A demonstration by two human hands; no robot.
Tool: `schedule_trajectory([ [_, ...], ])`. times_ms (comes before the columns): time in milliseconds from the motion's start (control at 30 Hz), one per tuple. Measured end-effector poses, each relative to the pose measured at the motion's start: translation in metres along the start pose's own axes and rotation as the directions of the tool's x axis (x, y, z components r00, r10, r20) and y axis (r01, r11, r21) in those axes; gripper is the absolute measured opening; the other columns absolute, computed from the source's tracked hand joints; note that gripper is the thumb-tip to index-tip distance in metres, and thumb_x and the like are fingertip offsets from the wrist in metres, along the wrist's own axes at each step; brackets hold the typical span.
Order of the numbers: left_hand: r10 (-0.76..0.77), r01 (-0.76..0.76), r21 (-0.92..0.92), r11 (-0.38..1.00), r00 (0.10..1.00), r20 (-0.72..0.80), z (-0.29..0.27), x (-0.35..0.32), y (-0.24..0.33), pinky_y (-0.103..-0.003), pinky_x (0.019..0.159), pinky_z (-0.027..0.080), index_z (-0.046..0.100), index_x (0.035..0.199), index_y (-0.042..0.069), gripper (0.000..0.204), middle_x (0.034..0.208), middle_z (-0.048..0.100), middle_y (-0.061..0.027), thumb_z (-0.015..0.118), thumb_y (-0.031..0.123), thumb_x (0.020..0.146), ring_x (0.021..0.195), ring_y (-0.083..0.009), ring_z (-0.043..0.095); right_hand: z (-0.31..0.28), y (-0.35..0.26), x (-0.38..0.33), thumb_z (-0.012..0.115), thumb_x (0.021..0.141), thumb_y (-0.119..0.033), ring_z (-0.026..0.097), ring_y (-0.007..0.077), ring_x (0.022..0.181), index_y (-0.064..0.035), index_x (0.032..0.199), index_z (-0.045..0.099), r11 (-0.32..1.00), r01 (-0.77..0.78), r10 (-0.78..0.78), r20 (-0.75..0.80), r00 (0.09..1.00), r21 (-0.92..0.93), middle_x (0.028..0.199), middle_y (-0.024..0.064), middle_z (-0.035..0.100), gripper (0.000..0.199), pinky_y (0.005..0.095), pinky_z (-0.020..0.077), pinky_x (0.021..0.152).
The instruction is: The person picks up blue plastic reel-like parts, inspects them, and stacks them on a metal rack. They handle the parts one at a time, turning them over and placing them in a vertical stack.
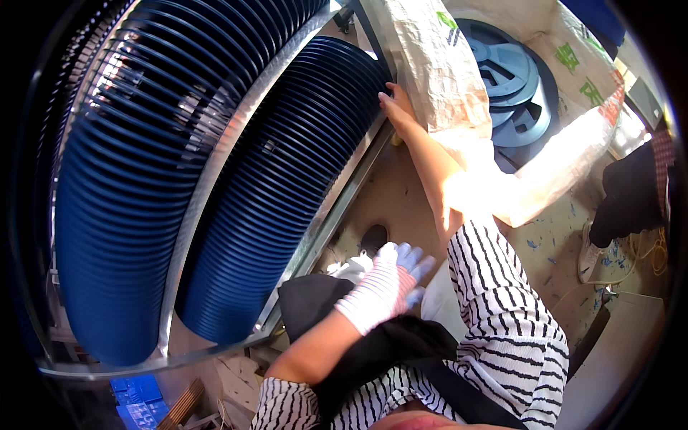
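My left hand [390,283], in a white glove with bluish fingertips, is held in front of my dark apron [315,301]. Its fingers are spread and nothing is in them. My bare right hand [398,107] reaches forward to the edge of a metal rack [358,175], beside a big white woven sack [437,72]. The fingers there look apart; whether they touch the rack or sack I cannot tell. Two long rows of dark blue discs, one outer [129,236] and one inner [279,179], stand on edge in the rack. Several blue-grey plastic reels [527,86] lie inside the sack.
At the right another person's leg [627,193] and shoe stand near a pale cable [634,261]. Blue scraps [548,251] litter the floor. A pale panel [616,358] is at lower right. Below the rack are blue boxes [140,398] and brown strips [183,405].
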State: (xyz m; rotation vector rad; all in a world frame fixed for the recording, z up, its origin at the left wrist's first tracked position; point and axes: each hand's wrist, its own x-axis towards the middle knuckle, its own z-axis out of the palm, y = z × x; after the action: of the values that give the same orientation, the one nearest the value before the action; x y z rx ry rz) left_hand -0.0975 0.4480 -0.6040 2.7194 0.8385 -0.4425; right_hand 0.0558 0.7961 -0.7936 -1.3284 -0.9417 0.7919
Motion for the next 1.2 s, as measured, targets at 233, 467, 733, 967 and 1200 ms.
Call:
schedule_trajectory([
  [233,0.161,-0.227,-0.212,0.951,0.944,-0.287,0.007,-0.02,0.024,-0.047,0.095,0.041,0.066,0.109,0.009,0.034,0.098,0.064,-0.0128,0.056,0.031,0.085,0.099,-0.0316,0.061,0.009,-0.011,0.023,0.059,0.088,-0.018,0.054,0.0367,0.116,-0.0038,0.121,0.057,0.986,0.161,-0.161,-0.003,0.987,0.048,0.119,0.021,0.058,0.035,0.0404,0.0419,0.1],
  [467,0.042,-0.099,-0.387,0.917,0.988,-0.151,0.007,-0.04,0.044,-0.043,0.113,0.034,0.047,0.139,-0.001,0.054,0.139,0.05,-0.0198,0.053,0.024,0.09,0.132,-0.0355,0.045,0.016,-0.014,0.022,0.055,0.09,-0.017,0.057,0.0388,0.108,-0.0054,0.108,0.063,0.892,0.388,-0.429,-0.161,0.889,-0.234,0.111,0.0199,0.061,0.023,0.044,0.0461,0.093],
  [733,0.055,-0.032,-0.526,0.85,0.998,0.027,-0.009,-0.045,0.029,-0.041,0.118,0.028,0.047,0.137,0.0,0.05,0.148,0.04,-0.0212,0.049,0.021,0.091,0.138,-0.0362,0.038,0.017,-0.038,0.027,0.055,0.091,-0.018,0.062,0.0406,0.095,-0.0053,0.1,0.065,0.842,0.266,-0.384,-0.176,0.906,-0.469,0.107,0.0187,0.062,0.019,0.0493,0.0507,0.082],
  [967,0.101,-0.107,-0.473,0.874,0.994,-0.037,-0.003,-0.052,0.029,-0.041,0.114,0.034,0.05,0.136,0.001,0.049,0.147,0.041,-0.0216,0.051,0.018,0.089,0.136,-0.0372,0.04,0.011,-0.057,0.02,0.061,0.089,-0.02,0.063,0.0403,0.086,-0.0083,0.098,0.063,0.669,0.238,-0.349,-0.015,0.937,-0.704,0.102,0.0134,0.063,0.015,0.0494,0.0514,0.075],
  [1200,0.174,-0.095,-0.414,0.905,0.972,0.157,-0.014,-0.053,0.025,-0.038,0.116,0.032,0.04,0.147,0.006,0.055,0.154,0.033,-0.0189,0.045,0.016,0.093,0.142,-0.0349,0.032,0.014,-0.065,0.007,0.059,0.089,-0.013,0.062,0.0344,0.098,-0.0114,0.107,0.061,0.567,0.578,-0.689,0.045,0.723,-0.587,0.109,0.0112,0.061,0.018,0.0432,0.0518,0.08],
])
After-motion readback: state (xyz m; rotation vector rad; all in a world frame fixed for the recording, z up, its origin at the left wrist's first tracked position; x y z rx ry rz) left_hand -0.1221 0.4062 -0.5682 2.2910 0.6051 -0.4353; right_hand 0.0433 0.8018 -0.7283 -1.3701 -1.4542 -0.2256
